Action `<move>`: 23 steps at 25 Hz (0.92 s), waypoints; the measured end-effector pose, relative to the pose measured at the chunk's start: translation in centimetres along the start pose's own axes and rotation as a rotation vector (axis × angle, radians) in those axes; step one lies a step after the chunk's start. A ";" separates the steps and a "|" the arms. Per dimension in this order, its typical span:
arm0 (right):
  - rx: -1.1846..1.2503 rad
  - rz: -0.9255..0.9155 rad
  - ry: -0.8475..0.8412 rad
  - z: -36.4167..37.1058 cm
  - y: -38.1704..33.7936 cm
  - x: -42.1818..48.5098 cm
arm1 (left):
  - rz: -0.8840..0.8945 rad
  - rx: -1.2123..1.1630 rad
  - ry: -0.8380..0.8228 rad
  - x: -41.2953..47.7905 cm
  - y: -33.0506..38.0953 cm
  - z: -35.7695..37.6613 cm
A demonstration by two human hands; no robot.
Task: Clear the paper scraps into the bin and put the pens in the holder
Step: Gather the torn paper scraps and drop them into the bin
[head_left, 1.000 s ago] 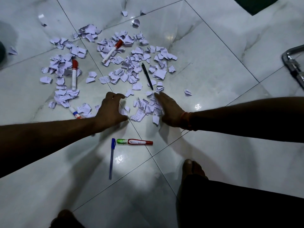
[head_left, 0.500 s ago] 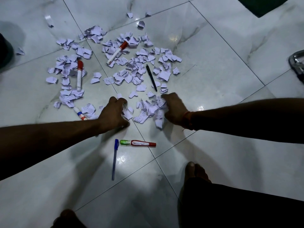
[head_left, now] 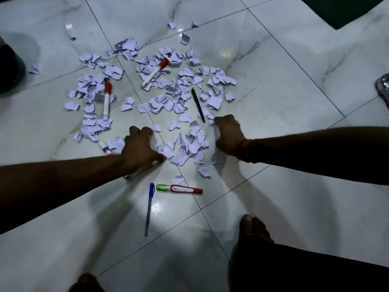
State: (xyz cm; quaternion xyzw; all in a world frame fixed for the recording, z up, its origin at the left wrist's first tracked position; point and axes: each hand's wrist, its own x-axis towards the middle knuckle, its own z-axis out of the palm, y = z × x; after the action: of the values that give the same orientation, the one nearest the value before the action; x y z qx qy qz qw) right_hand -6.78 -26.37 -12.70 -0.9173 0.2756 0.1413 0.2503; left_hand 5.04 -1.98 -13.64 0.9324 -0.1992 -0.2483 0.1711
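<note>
Torn white paper scraps (head_left: 190, 144) are strewn across the tiled floor, with a small heap between my hands. My left hand (head_left: 141, 147) rests claw-like on the floor, its thumb touching the heap's left side. My right hand (head_left: 228, 135) is curled around a few scraps on the heap's right. Among the far scraps lie a black pen (head_left: 197, 104) and two red-capped markers (head_left: 107, 100) (head_left: 155, 71). A small blue-and-white marker (head_left: 104, 147) pokes out beside my left wrist. Nearer to me lie a blue pen (head_left: 149, 209) and a red-and-green marker (head_left: 179, 189).
A dark round object (head_left: 8, 66) sits at the left edge. A shiny metal piece (head_left: 383, 87) shows at the right edge, and a dark green mat (head_left: 347, 9) at the top right. My bare feet (head_left: 253, 228) are at the bottom.
My right hand has closed on a few scraps and drawn slightly right. Two loose scraps now lie just above the red-and-green marker. The view has shifted a little.
</note>
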 end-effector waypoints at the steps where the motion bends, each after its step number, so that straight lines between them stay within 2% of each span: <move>1: 0.020 -0.069 -0.037 0.5 -0.7 -0.1 | 0.029 -0.038 -0.006 0.0 0.1 0.3; 3: 0.085 -0.187 -0.088 1.4 -1.9 -0.1 | 0.118 -0.099 -0.017 0.1 0.7 0.6; 5: 0.127 -0.223 -0.048 1.4 -2.7 0.5 | 0.213 -0.086 -0.007 0.1 1.2 0.6; 8: 0.141 -0.163 0.102 0.7 -3.2 2.5 | 0.325 0.007 -0.044 -0.5 1.6 0.5; 12: 0.101 -0.096 0.143 -0.5 -3.4 5.1 | 0.404 0.142 -0.075 -1.0 1.3 1.1; 16: 0.103 -0.078 0.149 -0.6 -3.3 5.9 | 0.383 0.105 -0.072 -0.3 1.0 1.0; 19: 0.142 -0.172 0.154 -0.4 -3.3 5.3 | 0.323 0.089 0.023 -0.3 1.0 0.5; 21: 0.185 -0.229 0.083 -0.4 -3.3 4.2 | 0.244 0.133 0.080 -0.5 0.9 0.1; 23: 0.140 -0.298 -0.065 -0.1 -3.2 2.7 | 0.162 0.174 0.065 -0.7 0.5 -0.2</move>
State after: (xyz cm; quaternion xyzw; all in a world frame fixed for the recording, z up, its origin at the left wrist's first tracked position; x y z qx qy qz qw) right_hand -2.73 -25.36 -12.46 -0.9232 0.1377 0.1125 0.3407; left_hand 4.46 -2.07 -13.01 0.9321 -0.2894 -0.1850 0.1152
